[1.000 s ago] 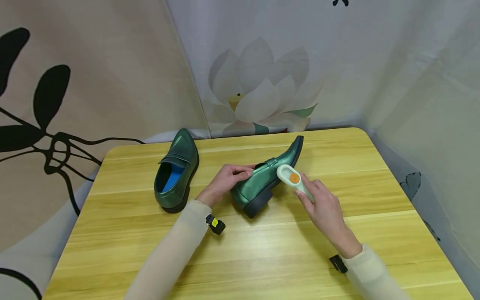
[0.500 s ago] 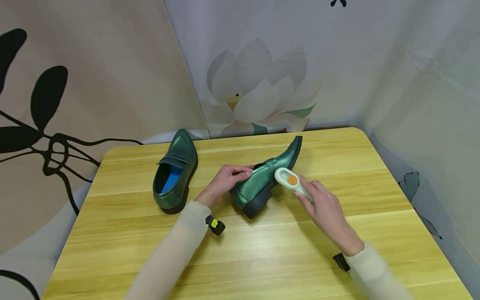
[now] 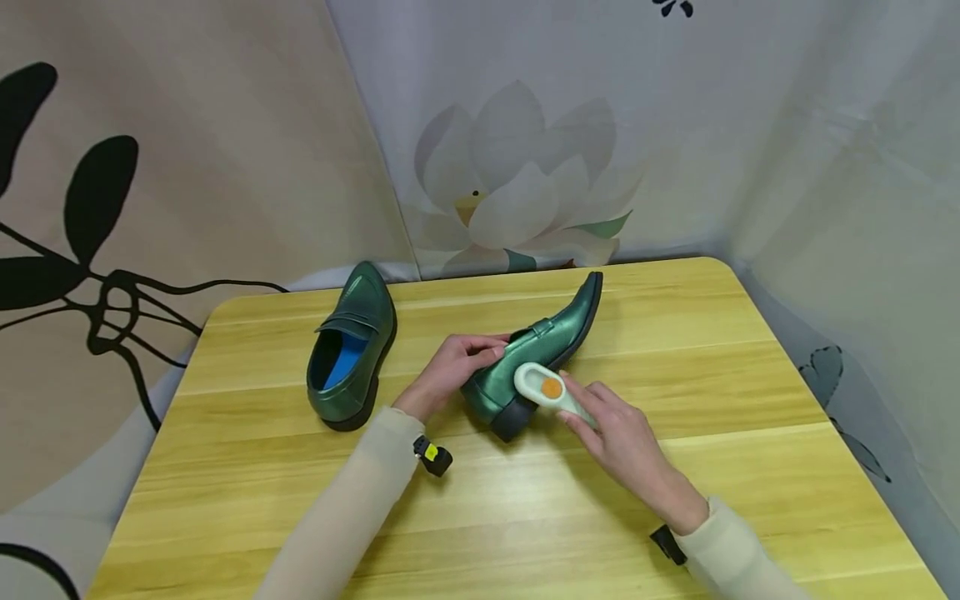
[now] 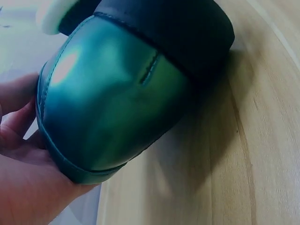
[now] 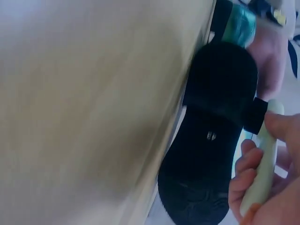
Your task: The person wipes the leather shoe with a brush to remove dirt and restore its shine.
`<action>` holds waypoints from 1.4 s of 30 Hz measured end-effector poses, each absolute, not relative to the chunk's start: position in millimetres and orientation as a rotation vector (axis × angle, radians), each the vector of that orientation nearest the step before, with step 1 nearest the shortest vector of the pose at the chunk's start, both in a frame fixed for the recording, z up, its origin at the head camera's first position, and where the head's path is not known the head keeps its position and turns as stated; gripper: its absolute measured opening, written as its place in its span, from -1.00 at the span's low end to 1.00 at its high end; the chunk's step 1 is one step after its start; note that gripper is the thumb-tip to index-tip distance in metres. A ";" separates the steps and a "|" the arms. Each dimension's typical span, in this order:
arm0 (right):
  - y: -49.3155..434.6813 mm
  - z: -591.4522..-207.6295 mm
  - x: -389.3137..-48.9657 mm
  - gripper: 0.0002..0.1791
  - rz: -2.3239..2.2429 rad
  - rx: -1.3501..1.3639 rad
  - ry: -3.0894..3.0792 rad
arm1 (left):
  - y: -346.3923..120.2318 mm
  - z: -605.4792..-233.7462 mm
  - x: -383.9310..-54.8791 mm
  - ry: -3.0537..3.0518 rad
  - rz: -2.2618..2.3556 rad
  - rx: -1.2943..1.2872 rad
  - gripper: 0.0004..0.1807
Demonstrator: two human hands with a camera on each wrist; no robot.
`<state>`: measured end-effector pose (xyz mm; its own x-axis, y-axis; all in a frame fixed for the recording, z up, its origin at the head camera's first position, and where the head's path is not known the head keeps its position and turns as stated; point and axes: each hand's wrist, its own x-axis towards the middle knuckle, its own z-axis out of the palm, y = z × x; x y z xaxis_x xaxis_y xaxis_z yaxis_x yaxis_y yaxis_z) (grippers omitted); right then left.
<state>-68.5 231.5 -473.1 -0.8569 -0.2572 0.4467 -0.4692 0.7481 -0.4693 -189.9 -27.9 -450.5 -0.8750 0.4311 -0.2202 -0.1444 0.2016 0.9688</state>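
Observation:
A green loafer [image 3: 504, 379] with a black sole lies tilted on its side, its toe pointing to the back right. My left hand [image 3: 457, 364] grips it at the opening, thumb outside and fingers at the far edge. In the left wrist view the loafer's heel end [image 4: 112, 93] fills the middle. My right hand [image 3: 618, 429] holds a pale green shoe brush [image 3: 540, 385] with an orange spot by its handle. The dark brush head [image 5: 255, 116] is against the loafer's side near the heel; the exact contact is hidden. The black sole [image 5: 211, 140] faces the right wrist camera.
A second green loafer [image 3: 352, 346] with a blue insole stands upright on the left of the wooden table [image 3: 480, 533]. Printed cloth [image 3: 525, 167] hangs behind the table's back edge.
My right hand has moved the shoe brush left and nearer, from the loafer's middle along its side toward the heel. My left hand keeps its grip, and the loafer has hardly shifted.

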 end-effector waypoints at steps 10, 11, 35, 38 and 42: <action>258.8 -472.3 -86.5 -0.35 0.757 0.347 -2.547 | -26.5 -450.4 -187.8 2.034 1.727 0.280 -0.69; 260.5 -471.6 -87.9 -0.34 0.761 0.328 -2.536 | -26.6 -450.5 -187.8 2.036 1.724 0.285 -0.69; 247.1 -475.2 -78.1 -0.34 0.831 0.382 -2.554 | -24.6 -444.5 -187.3 2.091 1.654 0.339 -0.67; 233.8 -476.8 -70.7 -0.32 0.864 0.513 -2.568 | -24.1 -443.6 -187.1 2.100 1.649 0.336 -0.68; 232.0 -475.4 -72.4 -0.32 0.855 0.509 -2.574 | -24.2 -443.4 -186.9 2.113 1.636 0.332 -0.69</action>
